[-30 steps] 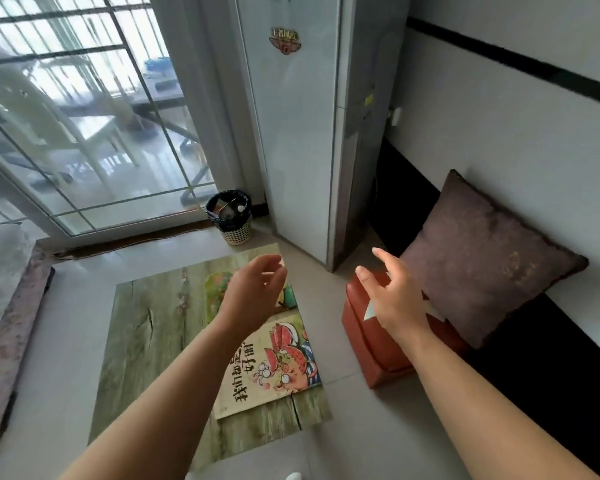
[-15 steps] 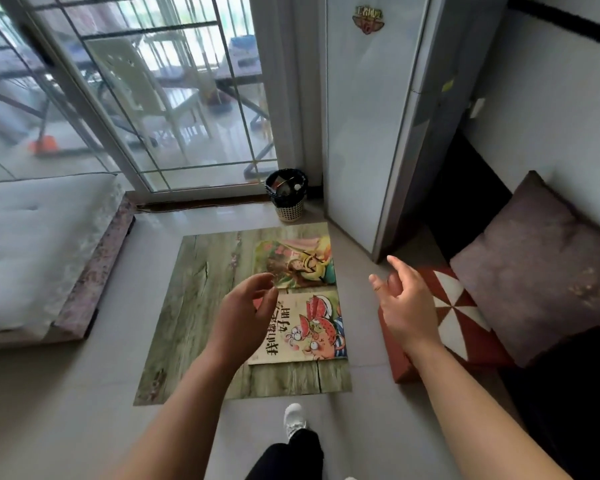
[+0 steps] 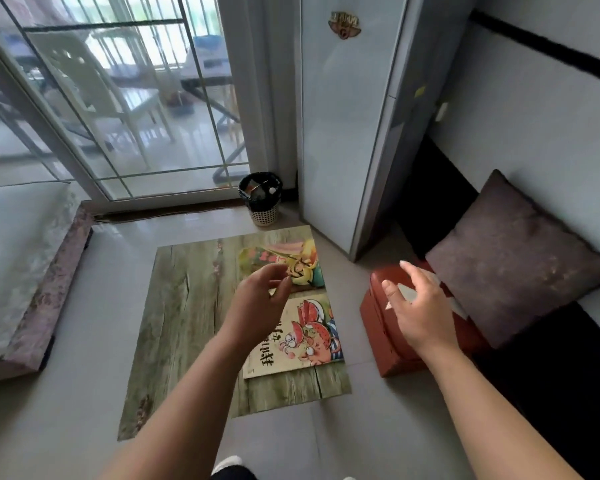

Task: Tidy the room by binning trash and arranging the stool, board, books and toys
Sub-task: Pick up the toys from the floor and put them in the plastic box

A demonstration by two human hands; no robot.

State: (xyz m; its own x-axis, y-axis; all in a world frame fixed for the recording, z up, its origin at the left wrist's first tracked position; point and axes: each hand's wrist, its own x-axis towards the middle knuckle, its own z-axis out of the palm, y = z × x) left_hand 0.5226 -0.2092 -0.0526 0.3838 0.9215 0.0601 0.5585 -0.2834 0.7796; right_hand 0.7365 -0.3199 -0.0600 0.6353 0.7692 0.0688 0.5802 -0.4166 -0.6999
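Note:
A wood-patterned board [image 3: 187,306] lies flat on the tiled floor. Two picture books rest on its right side: a near one with watermelon cartoon faces [image 3: 309,337] and a far one in yellow and green [image 3: 291,258]. A red square stool [image 3: 388,348] with a white pinwheel top stands right of the board. My left hand [image 3: 257,303] hovers over the books, fingers loosely curled, holding nothing. Above the stool hangs my right hand [image 3: 420,306], fingers spread and empty. A small bin [image 3: 262,199] with a black liner and trash inside sits by the glass door.
A tall grey cabinet [image 3: 343,133] stands behind the stool. A brown cushion [image 3: 520,261] leans on a dark bench along the right wall. A low mattress [image 3: 18,271] lies at the left. Glass doors [image 3: 118,98] show a balcony with a chair.
The view has swung back and left, showing the mattress and more of the door. Both hands stay raised and empty over the books and stool.

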